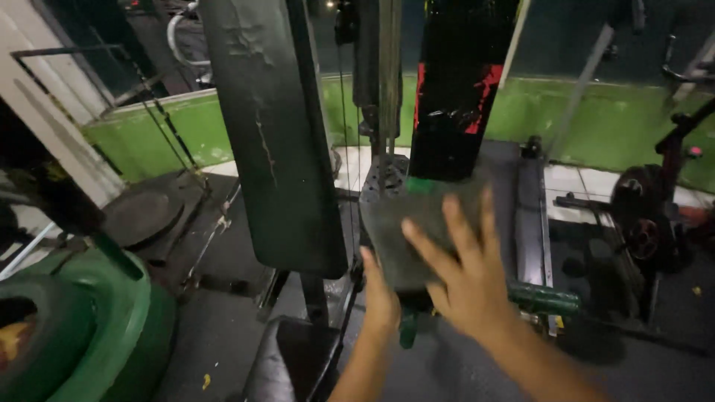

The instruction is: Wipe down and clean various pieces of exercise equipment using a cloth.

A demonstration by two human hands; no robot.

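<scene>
Honestly, that grey seat pad (417,223) sits on the machine frame between the black back pad (275,134) and the green handle (544,299). The left hand (381,294) grips its near edge, the right hand (465,272) lies spread on top. It could pinch fingers if it drops.

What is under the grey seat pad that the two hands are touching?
Under the seat pad a green handle sticks out to the right, and a short green part shows below. The right hand and left hand cover the pad's support.
</scene>
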